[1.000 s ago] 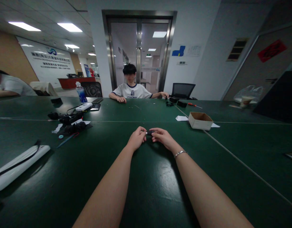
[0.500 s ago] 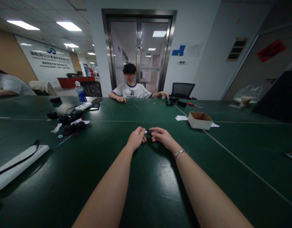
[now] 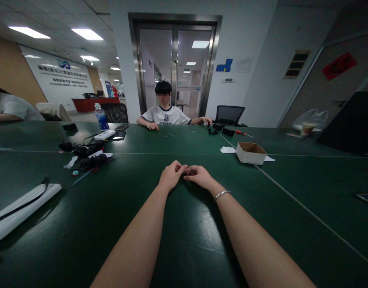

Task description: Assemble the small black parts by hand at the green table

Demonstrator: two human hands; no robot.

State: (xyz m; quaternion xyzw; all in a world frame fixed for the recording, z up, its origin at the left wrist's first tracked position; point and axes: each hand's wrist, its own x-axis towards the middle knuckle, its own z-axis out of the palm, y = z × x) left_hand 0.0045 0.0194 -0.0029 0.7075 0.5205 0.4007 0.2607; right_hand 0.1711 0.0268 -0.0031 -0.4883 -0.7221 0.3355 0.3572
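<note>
My left hand (image 3: 171, 176) and my right hand (image 3: 198, 176) rest on the dark green table (image 3: 184, 224), fingertips meeting in the middle. Both hands are curled closed. The small black part seen between them earlier is now hidden inside the fingers, so I cannot make out what they hold. A silver bracelet (image 3: 221, 194) sits on my right wrist.
A cardboard box (image 3: 250, 153) on white paper stands to the right. Black parts and cables (image 3: 88, 156) and a water bottle (image 3: 101, 117) lie at the left, a white case (image 3: 20, 206) nearer. A person in a white shirt (image 3: 165, 114) sits opposite; another sits at far left.
My hands have drawn closer together and the small black part that showed between the fingertips is now covered. My right hand shifted slightly left.
</note>
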